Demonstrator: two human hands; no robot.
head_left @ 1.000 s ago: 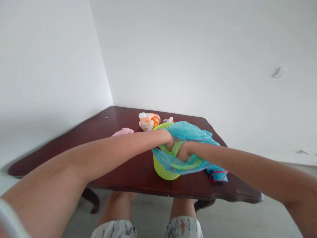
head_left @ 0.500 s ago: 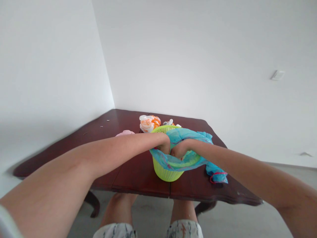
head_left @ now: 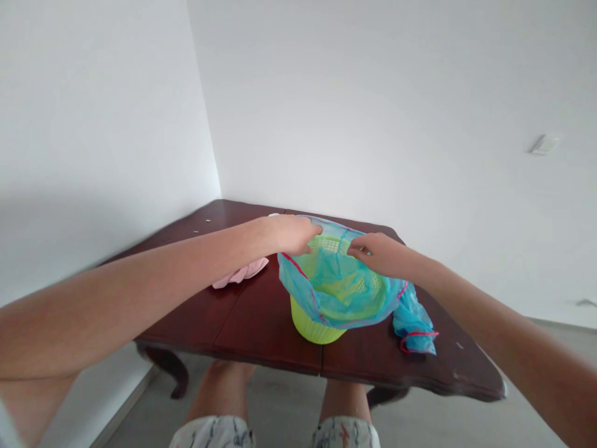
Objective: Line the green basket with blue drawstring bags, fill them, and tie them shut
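A lime-green plastic basket [head_left: 313,325] stands near the front edge of a dark wooden table [head_left: 261,323]. A thin blue plastic bag [head_left: 340,289] with a red drawstring lines the basket and spills over its right side onto the table. My left hand [head_left: 291,233] pinches the bag's far edge above the basket's back rim. My right hand [head_left: 375,251] pinches the same edge a little to the right. Both hands hold the bag's mouth stretched apart over the rim.
A pink cloth [head_left: 241,272] lies on the table left of the basket, partly behind my left forearm. White walls meet in a corner behind the table. My knees [head_left: 280,429] show under the table's front edge.
Both hands have come up out of the basket and drawn the bag's edge toward the far rim. The bag's mouth is spread wider. The orange-and-white packets behind the basket are hidden now.
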